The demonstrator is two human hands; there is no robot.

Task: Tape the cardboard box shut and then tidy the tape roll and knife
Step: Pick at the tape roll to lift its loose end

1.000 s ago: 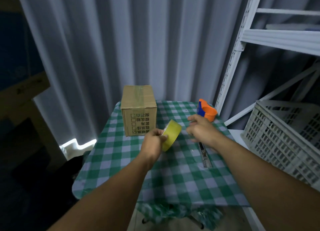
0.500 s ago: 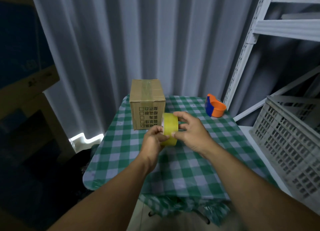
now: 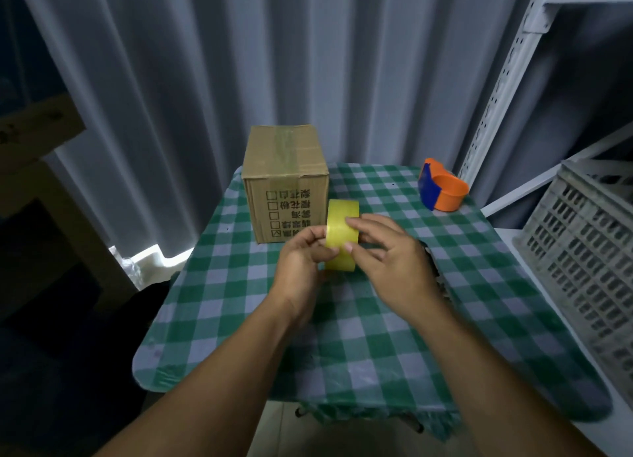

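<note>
A brown cardboard box (image 3: pixel 286 172) stands closed at the far left of the green checked table (image 3: pixel 359 336), with a strip of old tape along its top. In front of it I hold a yellow tape roll (image 3: pixel 342 227) upright above the table. My left hand (image 3: pixel 301 261) grips the roll from the left. My right hand (image 3: pixel 394 251) has its fingertips on the roll's outer face. The knife is mostly hidden behind my right wrist; only a dark sliver (image 3: pixel 434 264) shows on the table.
An orange and blue tape dispenser (image 3: pixel 443 191) sits at the table's far right corner. A grey plastic crate (image 3: pixel 582 251) stands on a white surface to the right, under a white metal rack (image 3: pixel 503 90). Grey curtains hang behind.
My left hand lifted the roll and turned its face toward me. My right hand came off the table near the knife and onto the roll. The view has shifted closer.
</note>
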